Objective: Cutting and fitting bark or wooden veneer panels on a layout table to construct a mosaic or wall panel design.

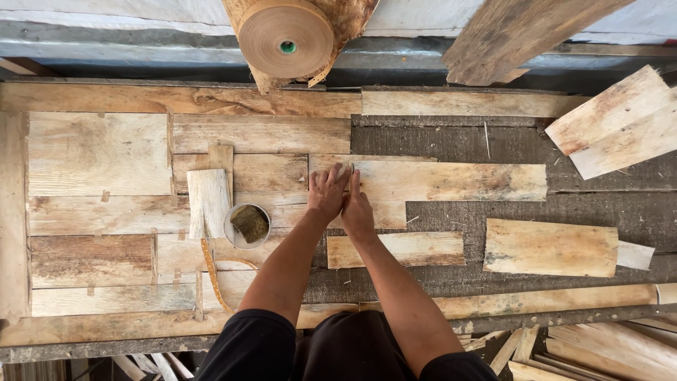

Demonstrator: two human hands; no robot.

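Observation:
My left hand (326,192) and my right hand (357,210) lie side by side, fingers pressed flat on thin wood veneer sheets on the workbench (437,134). They rest where a pale veneer sheet (451,182) meets the joined patchwork of veneer pieces (99,204) on the left. Neither hand grips anything. Just below my right hand lies a smaller veneer strip (416,248).
A small round bowl (247,226) holding a dark sponge sits left of my hands, beside a short wood piece (208,203). A brown paper tape roll (285,39) hangs at the back. Loose veneer pieces (550,247) lie right; stacked sheets (620,120) at far right.

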